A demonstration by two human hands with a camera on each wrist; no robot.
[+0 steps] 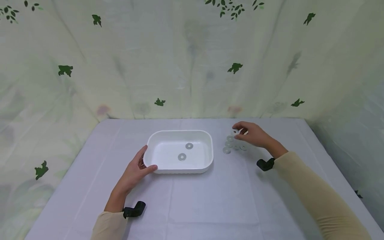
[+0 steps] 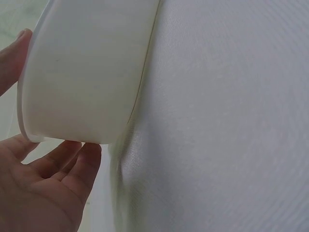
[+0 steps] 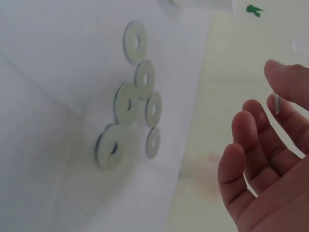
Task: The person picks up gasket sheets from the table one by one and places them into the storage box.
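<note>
My left hand (image 1: 134,174) holds the left end of a white rounded-corner tray (image 1: 180,171), thumb at the front rim and fingers around the end wall. In the left wrist view, fingertips touch the tray's side wall (image 2: 82,96). Two flat grey washers lie inside: one washer (image 1: 186,146) right of centre, another washer (image 1: 179,157) nearer the front. To the tray's right, my right hand (image 1: 255,135) pinches a single washer (image 3: 276,103) between thumb and index finger, above the loose ones. Its other fingers are loosely bent.
Several loose washers (image 3: 129,43) lie in a loose cluster on the white tablecloth (image 1: 210,206), some touching each other. A pale curtain (image 1: 180,66) with green leaf shapes hangs behind the table. Each wrist wears a black camera mount (image 1: 135,210).
</note>
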